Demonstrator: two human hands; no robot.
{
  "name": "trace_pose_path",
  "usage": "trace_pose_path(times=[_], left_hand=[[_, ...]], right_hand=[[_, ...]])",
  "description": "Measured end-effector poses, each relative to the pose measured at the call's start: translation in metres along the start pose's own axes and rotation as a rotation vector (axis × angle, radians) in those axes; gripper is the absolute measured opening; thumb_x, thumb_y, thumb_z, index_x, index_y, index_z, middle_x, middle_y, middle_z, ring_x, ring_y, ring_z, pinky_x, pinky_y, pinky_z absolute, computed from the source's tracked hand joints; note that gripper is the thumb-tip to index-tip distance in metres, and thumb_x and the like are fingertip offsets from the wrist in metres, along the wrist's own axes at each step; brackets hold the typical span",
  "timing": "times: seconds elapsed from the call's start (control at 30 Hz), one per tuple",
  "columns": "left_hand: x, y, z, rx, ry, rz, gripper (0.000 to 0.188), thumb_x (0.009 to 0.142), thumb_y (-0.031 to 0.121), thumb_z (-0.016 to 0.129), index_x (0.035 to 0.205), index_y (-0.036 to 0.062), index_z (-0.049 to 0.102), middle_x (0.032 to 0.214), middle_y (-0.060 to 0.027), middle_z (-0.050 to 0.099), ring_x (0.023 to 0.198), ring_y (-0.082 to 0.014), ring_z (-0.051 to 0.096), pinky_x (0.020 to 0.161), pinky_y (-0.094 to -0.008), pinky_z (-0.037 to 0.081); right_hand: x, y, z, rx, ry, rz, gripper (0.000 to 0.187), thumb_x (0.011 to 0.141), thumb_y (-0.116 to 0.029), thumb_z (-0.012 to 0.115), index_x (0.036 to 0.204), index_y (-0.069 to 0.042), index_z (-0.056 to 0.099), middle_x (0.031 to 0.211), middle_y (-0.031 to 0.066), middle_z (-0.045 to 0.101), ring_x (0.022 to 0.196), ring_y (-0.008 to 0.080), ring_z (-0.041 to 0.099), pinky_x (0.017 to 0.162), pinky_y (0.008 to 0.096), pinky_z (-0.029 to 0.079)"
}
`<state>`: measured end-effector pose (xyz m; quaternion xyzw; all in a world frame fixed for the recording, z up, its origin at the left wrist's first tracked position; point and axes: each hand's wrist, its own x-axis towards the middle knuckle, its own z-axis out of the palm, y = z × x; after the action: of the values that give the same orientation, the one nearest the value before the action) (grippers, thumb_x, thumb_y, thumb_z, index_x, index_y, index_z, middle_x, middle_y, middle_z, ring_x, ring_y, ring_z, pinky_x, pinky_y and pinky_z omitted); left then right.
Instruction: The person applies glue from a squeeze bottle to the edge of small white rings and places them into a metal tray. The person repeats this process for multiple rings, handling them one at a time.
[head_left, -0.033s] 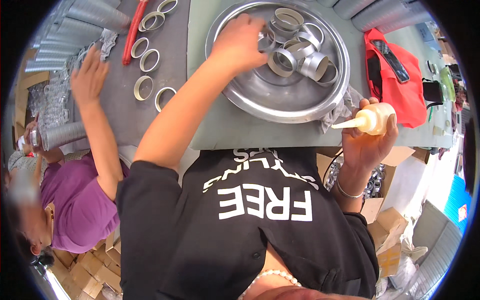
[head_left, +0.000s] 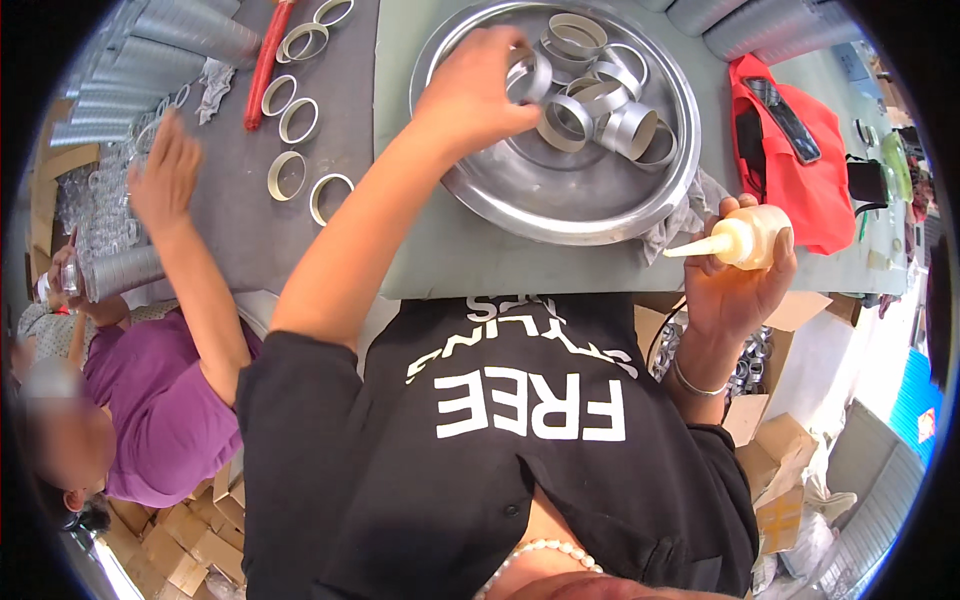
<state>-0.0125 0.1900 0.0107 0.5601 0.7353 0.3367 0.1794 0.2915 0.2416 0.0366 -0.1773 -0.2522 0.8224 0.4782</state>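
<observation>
We had left fingers (head_left: 500,42) clamped on one ring (head_left: 542,76), right fingers (head_left: 784,252) around a bottle (head_left: 758,238), other rings (head_left: 626,133) remaining in the tray (head_left: 520,200).

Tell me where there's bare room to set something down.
The metal tray has bare floor at its near side, in front of the clustered metal rings. Another patch, on the green tabletop, lies between tray and front edge, left of the squeeze bottle. Crowded: the tray's far right, and beyond it, the red bag and smartphone.

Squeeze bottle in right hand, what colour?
The squeeze bottle is pale yellow-orange; shows best in the head view.
</observation>
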Motion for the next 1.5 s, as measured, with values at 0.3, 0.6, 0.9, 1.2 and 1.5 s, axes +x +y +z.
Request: trace_pose_path(times=[0.3,0.6,0.9,1.2,1.5], left_hand=[[-0.171,-0.026,0.001,-0.841,0.448,-0.175,0.075,0.072,0.006,0.085,0.135,0.0051,0.044,0.116,-0.0077,0.055,0.107,-0.0166,0.056,0.093,-0.0322,0.05],[-0.191,-0.025,0.0,0.081,0.337,-0.117,0.07,0.06,0.025,0.089,0.12,0.0037,0.06,0.119,-0.0127,0.058,0.11,-0.0327,0.054,0.095,-0.0428,0.044],[-0.189,0.002,-0.033,-0.601,-0.015,-0.333,0.069,0.074,0.026,0.082,0.131,0.0013,0.051,0.124,-0.0131,0.057,0.11,-0.0243,0.058,0.09,-0.0399,0.052],[-0.183,0.029,-0.011,-1.747,-0.303,-0.644,0.065,0.1,0.051,0.047,0.129,-0.0063,0.045,0.107,-0.019,0.063,0.087,-0.0244,0.069,0.071,-0.0345,0.063],[-0.181,0.044,-0.015,-1.669,-0.374,-0.708,0.064,0.098,0.054,0.049,0.128,-0.0033,0.047,0.103,-0.0156,0.065,0.084,-0.0219,0.069,0.071,-0.0329,0.062]], right_hand=[[0.004,0.018,0.006,0.04,-0.043,0.067,0.042,0.097,-0.034,0.055,0.115,0.004,0.056,0.104,0.0248,0.067,0.084,0.0249,0.07,0.051,0.0276,0.055],[0.005,0.028,0.024,0.06,-0.1,0.08,0.044,0.095,-0.033,0.057,0.116,0.005,0.052,0.104,0.0272,0.065,0.085,0.027,0.069,0.053,0.0296,0.058],[-0.012,0.033,0.022,-0.51,-0.132,-0.424,0.061,0.083,-0.039,0.066,0.124,0.005,0.049,0.109,0.0252,0.061,0.105,0.0328,0.062,0.088,0.041,0.052],[-0.024,0.021,0.051,-1.039,-1.019,-0.788,0.072,0.077,-0.031,0.084,0.126,-0.005,0.039,0.114,0.0287,0.061,0.071,0.0266,0.062,0.056,0.0367,0.047],[-0.022,0.039,0.061,-1.119,-1.005,-0.926,0.058,0.075,-0.024,0.085,0.11,-0.005,0.043,0.101,0.0217,0.069,0.059,0.0208,0.064,0.046,0.0289,0.049]])
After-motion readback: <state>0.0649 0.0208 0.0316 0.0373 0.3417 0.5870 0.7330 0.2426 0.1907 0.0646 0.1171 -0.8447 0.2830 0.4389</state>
